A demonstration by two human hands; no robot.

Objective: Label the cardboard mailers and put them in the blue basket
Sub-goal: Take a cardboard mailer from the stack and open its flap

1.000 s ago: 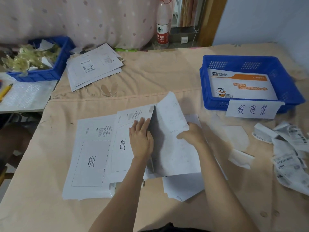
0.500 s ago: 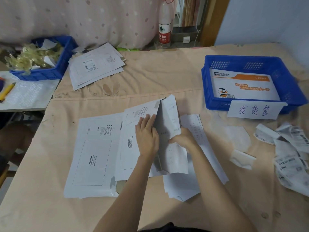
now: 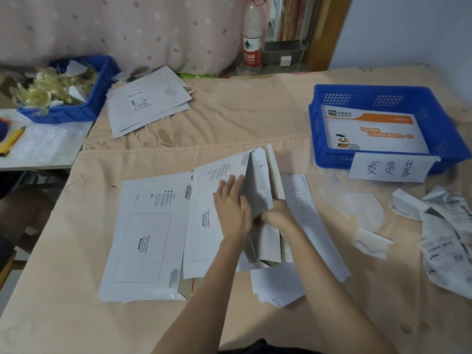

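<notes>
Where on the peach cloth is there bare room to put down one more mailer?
Bare patches: between the far white mailer stack and the blue plastic basket, and the near left corner below the flat white mailers. Crowded: around both hands, and the right side with crumpled label strips.

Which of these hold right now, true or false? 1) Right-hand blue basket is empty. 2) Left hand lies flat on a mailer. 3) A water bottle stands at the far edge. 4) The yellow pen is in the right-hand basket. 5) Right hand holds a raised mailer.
1) False: the blue basket holds an orange-and-white mailer.
2) True: the left hand rests with fingers straight on the flat mailer.
3) True: the water bottle stands upright there.
4) False: the yellow pen lies on the side surface at far left.
5) True: the right hand grips the raised mailer.
</notes>
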